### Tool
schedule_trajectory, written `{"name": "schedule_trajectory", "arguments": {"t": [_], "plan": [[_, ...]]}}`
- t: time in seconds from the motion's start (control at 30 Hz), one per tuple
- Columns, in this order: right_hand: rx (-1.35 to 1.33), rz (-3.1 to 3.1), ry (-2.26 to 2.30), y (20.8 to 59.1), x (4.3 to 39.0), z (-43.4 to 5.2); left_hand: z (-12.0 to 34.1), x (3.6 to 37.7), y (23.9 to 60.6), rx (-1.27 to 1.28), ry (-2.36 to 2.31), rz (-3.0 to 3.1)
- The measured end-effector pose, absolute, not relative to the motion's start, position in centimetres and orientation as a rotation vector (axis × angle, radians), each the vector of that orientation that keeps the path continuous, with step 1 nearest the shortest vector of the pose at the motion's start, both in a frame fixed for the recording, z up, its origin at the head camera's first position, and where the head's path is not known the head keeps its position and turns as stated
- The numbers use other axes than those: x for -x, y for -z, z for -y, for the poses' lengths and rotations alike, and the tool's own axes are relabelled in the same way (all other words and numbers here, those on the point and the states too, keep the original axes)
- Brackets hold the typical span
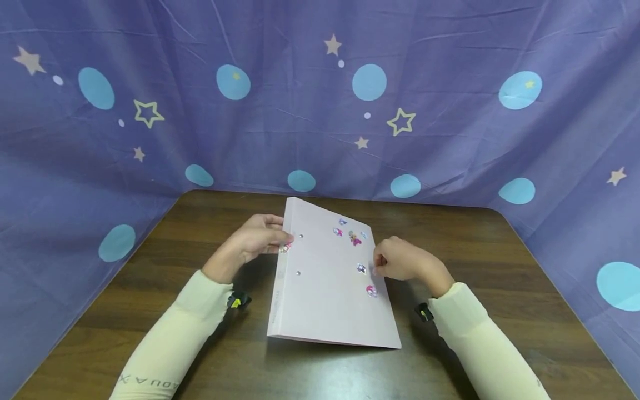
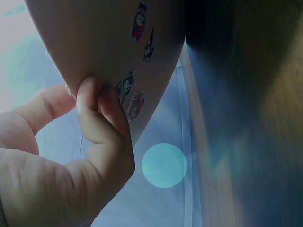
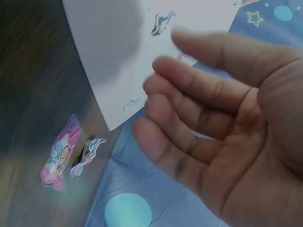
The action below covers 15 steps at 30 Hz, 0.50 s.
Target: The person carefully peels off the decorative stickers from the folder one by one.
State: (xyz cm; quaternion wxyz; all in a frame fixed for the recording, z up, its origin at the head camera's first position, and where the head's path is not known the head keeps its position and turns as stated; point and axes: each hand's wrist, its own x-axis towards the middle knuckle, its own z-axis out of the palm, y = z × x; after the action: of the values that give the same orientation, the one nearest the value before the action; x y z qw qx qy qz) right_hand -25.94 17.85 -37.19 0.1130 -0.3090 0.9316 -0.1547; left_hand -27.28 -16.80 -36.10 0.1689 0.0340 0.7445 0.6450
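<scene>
A pale pinkish-white folder [image 1: 325, 300] with a spine and two small rivets is tilted up off the table. Several shiny cartoon stickers [image 1: 354, 238] dot its upper face near the right edge. My left hand [image 1: 257, 236] grips the spine side, thumb on the front beside a sticker [image 1: 285, 247]. More stickers [image 2: 138, 23] show on the folder's underside in the left wrist view. Close to the folder's right edge is my right hand [image 1: 407, 260], its fingers loosely bent. In the right wrist view nothing shows between its thumb and fingers.
Two loose pieces, a pink-purple sticker [image 3: 61, 156] and a smaller curled one [image 3: 87, 156], lie on the table past the folder's corner. The brown wooden table [image 1: 500, 311] meets a purple star-and-dot curtain [image 1: 300, 111] at its back and sides.
</scene>
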Motion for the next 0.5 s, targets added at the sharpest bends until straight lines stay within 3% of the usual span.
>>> {"name": "schedule_trajectory", "arguments": {"t": [0.5], "plan": [[0.904,-2.629,0.419,37.9,24.1,-17.5,16.7,27.3,36.1,-0.090,-1.824,-2.123]]}}
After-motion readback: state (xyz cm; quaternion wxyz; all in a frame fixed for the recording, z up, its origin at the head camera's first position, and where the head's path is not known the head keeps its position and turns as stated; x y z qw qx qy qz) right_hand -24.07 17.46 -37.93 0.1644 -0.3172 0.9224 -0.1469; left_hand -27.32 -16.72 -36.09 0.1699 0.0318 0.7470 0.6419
